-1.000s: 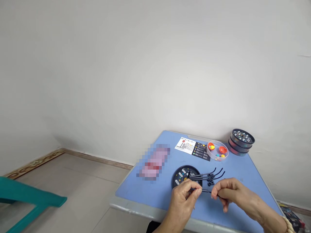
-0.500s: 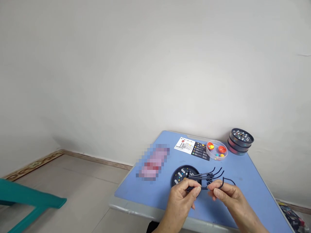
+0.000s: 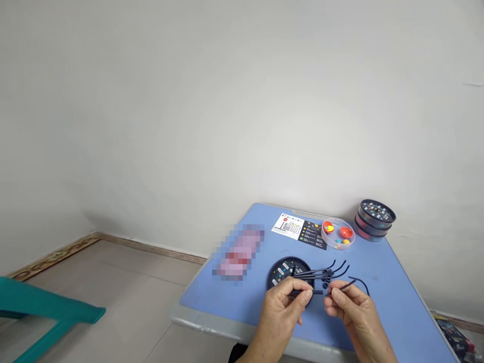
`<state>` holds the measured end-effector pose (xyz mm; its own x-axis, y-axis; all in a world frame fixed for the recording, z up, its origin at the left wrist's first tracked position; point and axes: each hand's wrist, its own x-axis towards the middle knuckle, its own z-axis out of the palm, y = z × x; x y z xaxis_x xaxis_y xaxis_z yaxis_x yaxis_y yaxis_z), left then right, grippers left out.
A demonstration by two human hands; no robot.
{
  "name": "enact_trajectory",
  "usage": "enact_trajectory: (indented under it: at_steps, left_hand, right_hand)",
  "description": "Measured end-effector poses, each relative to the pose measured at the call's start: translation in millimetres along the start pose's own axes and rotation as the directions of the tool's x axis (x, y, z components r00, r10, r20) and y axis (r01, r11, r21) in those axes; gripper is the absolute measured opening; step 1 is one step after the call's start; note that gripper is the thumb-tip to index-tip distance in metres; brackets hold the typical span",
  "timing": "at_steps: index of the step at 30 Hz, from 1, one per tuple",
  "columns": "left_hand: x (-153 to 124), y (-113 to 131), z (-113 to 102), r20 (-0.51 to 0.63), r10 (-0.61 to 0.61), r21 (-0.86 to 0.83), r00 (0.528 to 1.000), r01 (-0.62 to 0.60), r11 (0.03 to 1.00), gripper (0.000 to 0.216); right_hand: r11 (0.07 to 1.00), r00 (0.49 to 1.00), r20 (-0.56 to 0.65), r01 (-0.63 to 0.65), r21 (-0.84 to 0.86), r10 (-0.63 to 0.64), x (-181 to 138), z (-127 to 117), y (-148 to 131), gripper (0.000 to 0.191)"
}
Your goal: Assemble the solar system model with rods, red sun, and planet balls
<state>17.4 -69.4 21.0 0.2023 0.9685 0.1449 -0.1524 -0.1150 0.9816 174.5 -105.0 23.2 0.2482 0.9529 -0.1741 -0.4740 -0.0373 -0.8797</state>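
Left hand [image 3: 285, 307], fingers pinched on black rod [image 3: 319, 292], right hand [image 3: 350, 310] likewise — seemingly — drawn closer than before

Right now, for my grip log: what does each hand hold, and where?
Left hand pinches a short black rod by one end; right hand pinches a curved black rod by its straight end.

Blue table [image 3: 381, 275], black rods [image 3: 321, 274].
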Motion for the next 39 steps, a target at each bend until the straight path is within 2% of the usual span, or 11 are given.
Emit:
enact_trajectory:
  at_steps: [5, 14, 22, 28, 39]
  left_hand:
    - [-1, 4, 1, 0.005, -0.003, 0.0, 1.0, 0.003, 1.0, 0.02]
    - [-2, 6, 3, 0.015, 0.006, 0.006, 1.0, -0.006, 1.0, 0.019]
    - [-1, 4, 2, 0.006, 0.009, 0.0, 1.0, -0.009, 1.0, 0.018]
    - [-2, 3, 2, 0.013, 0.005, 0.004, 1.0, -0.005, 1.0, 0.018]
    - [-1, 2, 2, 0.012, -0.009, 0.013, 1.0, 0.009, 1.0, 0.02]
  right_hand:
    - [1.0, 1.0, -0.016, -0.006, 0.024, 0.006, 3, -3, 4, 0.035]
    - [0.992, 0.99, -0.065, 0.125, -0.033, -0.127, 1, -2, 18, 0.033]
    - [0.994, 0.99, -0.097, 0.104, -0.022, -0.105, -2, -2, 22, 0.034]
    - [0.99, 0.983, -0.119, 0.137, -0.034, -0.14, -2, -2, 24, 0.035]
    - [0.971, 0.954, -0.187, 0.22, -0.098, -0.235, -9, 11, 27, 0.034]
